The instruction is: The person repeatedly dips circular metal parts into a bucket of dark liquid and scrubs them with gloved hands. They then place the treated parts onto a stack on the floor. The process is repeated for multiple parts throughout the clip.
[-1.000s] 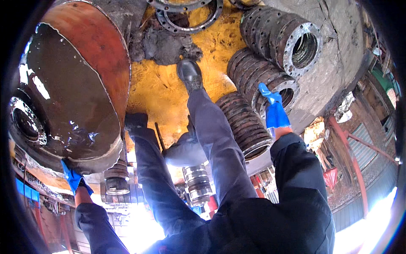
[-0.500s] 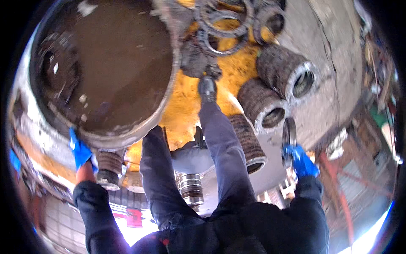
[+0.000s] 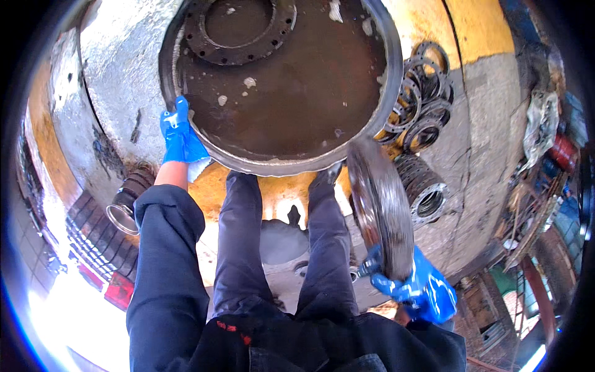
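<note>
A big round metal tub (image 3: 365,137) of murky brown liquid stands in front of my legs. My left hand (image 3: 176,135), in a blue glove, grips the tub's left rim with a finger pointing up along it. My right hand (image 3: 416,286), also gloved in blue, is closed round the lower end of a thick dark metal ring (image 3: 383,211). This ring is upright, seen almost edge-on and blurred, and its top end is close to the tub's right rim. Inside the tub, a flat flange ring with bolt holes (image 3: 282,37) lies partly in the liquid at the upper left.
Several loose flange rings (image 3: 427,102) lie heaped right of the tub. Beyond the ring in my hand, a ribbed metal cylinder (image 3: 427,197) lies on the floor. Another dark cylinder (image 3: 131,189) is at the left, below my left hand. Scrap and wrapping (image 3: 540,127) clutter the right edge.
The view has swung left, putting the tub ahead of me. My right hand has brought the ring in from the right, up close to the tub. My left hand stays at the rim.
</note>
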The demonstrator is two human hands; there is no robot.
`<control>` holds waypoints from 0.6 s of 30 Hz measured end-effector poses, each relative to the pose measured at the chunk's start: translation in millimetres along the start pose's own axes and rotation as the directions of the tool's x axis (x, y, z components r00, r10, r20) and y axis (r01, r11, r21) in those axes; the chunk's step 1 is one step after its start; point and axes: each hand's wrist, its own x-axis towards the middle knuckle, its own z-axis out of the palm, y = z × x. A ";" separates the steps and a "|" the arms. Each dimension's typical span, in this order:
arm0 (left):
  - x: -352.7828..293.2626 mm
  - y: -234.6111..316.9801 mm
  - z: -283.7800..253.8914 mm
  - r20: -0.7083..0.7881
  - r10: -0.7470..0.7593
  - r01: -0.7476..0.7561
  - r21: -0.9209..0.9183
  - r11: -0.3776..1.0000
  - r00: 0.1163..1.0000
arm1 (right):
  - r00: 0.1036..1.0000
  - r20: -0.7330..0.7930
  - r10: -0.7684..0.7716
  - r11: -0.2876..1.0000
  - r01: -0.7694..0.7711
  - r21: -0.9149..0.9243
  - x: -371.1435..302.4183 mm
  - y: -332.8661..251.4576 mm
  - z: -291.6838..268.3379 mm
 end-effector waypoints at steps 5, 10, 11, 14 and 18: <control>-40.4 43.0 34.8 -0.071 -0.046 0.061 0.224 0.973 0.996 | 0.970 -0.180 -0.164 0.985 0.171 0.028 81.8 -82.1 19.5; -24.7 30.9 34.9 -0.080 -0.063 0.083 0.292 0.953 0.995 | 0.951 -0.287 -0.111 0.987 0.139 0.077 204.3 -94.8 -5.7; -26.4 34.8 35.7 -0.073 -0.063 0.081 0.278 0.957 0.995 | 0.940 -0.331 -0.088 0.985 0.131 0.111 224.1 -95.2 -8.2; -36.2 44.6 35.0 -0.078 -0.070 0.090 0.302 0.949 0.995 | 0.932 -0.352 -0.090 0.993 0.112 0.044 268.7 -87.8 -22.9; -41.4 49.9 24.8 -0.076 -0.079 0.100 0.331 0.938 0.994 | 0.914 -0.403 -0.047 0.979 -0.038 -0.201 314.0 -74.5 -16.7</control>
